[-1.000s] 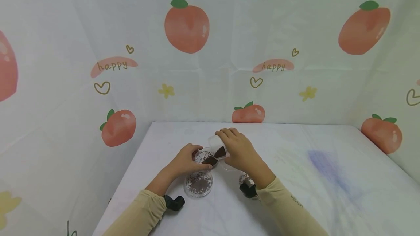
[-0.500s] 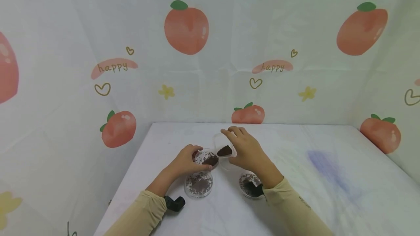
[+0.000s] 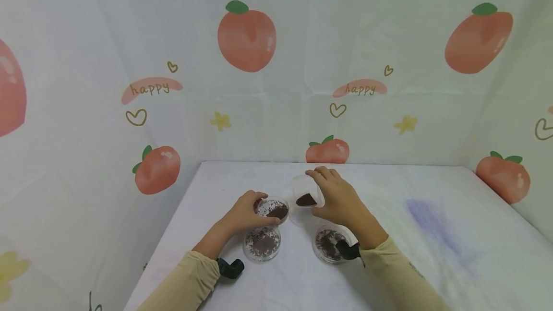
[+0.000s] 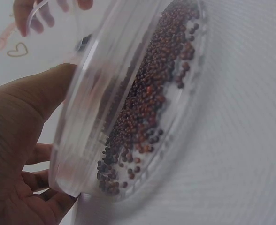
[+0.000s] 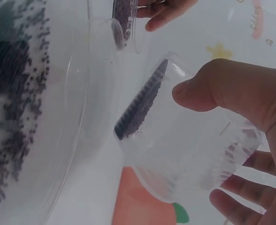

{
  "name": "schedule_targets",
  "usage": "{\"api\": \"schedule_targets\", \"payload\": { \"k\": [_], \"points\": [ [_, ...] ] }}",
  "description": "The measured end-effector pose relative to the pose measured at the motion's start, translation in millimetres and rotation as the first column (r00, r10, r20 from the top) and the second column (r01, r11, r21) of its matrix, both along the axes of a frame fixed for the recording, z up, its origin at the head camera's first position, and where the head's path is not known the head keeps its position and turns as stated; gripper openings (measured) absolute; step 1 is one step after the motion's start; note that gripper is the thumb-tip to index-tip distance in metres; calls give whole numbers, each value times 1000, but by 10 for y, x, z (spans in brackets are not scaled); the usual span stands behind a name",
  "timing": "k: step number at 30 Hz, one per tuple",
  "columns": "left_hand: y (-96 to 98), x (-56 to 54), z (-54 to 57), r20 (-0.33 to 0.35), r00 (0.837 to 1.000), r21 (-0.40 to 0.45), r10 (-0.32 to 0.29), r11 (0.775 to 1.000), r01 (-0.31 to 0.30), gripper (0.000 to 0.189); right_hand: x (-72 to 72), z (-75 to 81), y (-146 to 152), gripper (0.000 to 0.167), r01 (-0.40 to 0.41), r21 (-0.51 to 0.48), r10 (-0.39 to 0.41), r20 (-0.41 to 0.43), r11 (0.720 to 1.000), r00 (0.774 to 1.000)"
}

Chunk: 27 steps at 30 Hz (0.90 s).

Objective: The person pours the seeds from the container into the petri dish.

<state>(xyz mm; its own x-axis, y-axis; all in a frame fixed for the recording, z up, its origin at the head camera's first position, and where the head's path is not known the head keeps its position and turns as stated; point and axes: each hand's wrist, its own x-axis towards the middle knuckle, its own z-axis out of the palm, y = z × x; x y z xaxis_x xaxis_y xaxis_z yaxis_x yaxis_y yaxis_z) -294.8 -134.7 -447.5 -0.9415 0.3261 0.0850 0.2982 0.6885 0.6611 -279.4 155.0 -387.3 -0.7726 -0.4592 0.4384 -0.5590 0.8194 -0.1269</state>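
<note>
My left hand [image 3: 246, 212] grips the side of a round clear petri dish [image 3: 282, 200] at the back left, with thumb and fingers around it. Small dark seeds [image 3: 278, 211] lie in that dish. In my right hand [image 3: 341, 196] is a clear plastic cup [image 3: 304, 185], tipped on its side, with a pile of dark seeds [image 5: 145, 101] along its lower wall. The right wrist view shows the thumb on one side of the cup [image 5: 180, 140] and fingers behind it. Its mouth is over a clear empty-looking dish [image 3: 298, 221] on the table.
A seeded petri dish [image 3: 261, 244] stands in front of the left hand and fills much of the left wrist view. Another seeded dish [image 3: 326, 241] sits below the right forearm. Black wrist mounts [image 3: 231, 269] jut near the dishes. A peach-printed cloth backs the white table [image 3: 389, 196].
My right hand has moved the tipped cup rightward, away from the dish at my left hand. More of the right-hand dish shows now. The left hand keeps its grip in place.
</note>
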Motion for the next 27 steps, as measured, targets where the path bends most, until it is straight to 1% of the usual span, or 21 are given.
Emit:
{"api": "schedule_targets", "payload": {
  "k": [4,9,13,17,21,24,27],
  "points": [
    [11,28,36,5,1000,21,-12,1000,12,84,34,4,108,89,6,-31,-5,34,1000,999],
    [11,27,31,-2,1000,15,-17,1000,17,85,40,9,271,87,26,-67,-22,68,997,997],
    [-4,-1,-8,0,1000,12,-11,1000,11,85,0,-6,405,85,46,-101,-36,97,994,995],
    [-17,-3,-24,0,1000,5,-4,1000,4,85,-60,-18,505,83,35,-152,-17,121,988,993],
    [-25,24,8,-3,1000,15,-4,1000,4,85,-71,6,565,84,40,-231,3,182,972,983],
    [-30,30,19,-8,1000,20,-5,1000,5,84,-87,7,625,85,63,-298,13,247,952,969],
    [-34,30,21,-15,1000,18,-7,1000,7,84,-128,-26,711,84,82,-350,27,294,933,955]
  ]
}}
